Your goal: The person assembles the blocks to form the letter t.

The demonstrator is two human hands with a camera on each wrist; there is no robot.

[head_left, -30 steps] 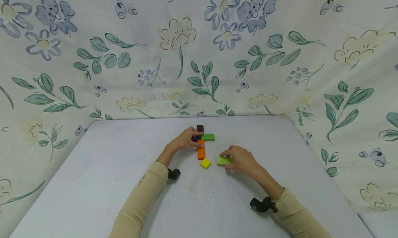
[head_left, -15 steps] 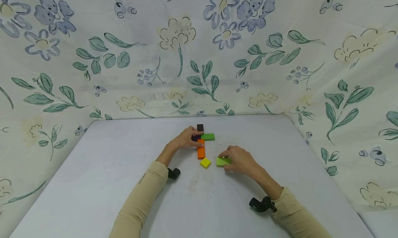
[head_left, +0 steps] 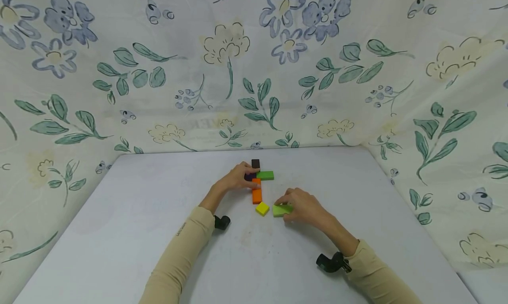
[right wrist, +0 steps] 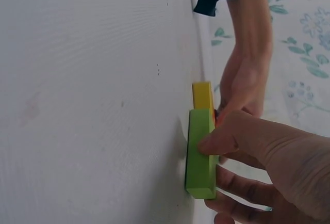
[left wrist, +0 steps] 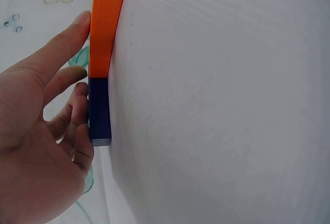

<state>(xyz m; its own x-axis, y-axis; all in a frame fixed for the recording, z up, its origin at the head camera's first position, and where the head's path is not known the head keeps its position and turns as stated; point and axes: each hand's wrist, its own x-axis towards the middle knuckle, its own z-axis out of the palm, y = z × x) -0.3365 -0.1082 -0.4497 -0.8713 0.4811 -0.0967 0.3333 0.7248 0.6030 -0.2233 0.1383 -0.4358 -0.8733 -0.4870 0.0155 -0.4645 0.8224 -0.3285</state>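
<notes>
A light green block [head_left: 279, 211] is pinched between the thumb and fingers of my right hand [head_left: 304, 206], just right of a yellow block [head_left: 262, 208] that sits turned at an angle. My left hand [head_left: 237, 177] rests over a row of blocks. In the left wrist view, its thumb touches an orange block [left wrist: 104, 33] and its loosely bent fingers touch a dark purple block [left wrist: 99, 109]. Another orange block [head_left: 257, 197] continues the row toward the yellow one. A green block [head_left: 266, 175] lies sideways by the purple one, with a dark brown block [head_left: 255, 163] behind.
The blocks lie on a white table [head_left: 158, 185]. A flower-printed cloth [head_left: 198, 118] hangs behind and beside it. A small black camera is on each wrist, the left wrist camera [head_left: 222, 222] and the right wrist camera [head_left: 330, 262].
My right hand has moved slightly left and nearer with the light green block, bringing it closer to the yellow block. My left hand and the other blocks have stayed in place.
</notes>
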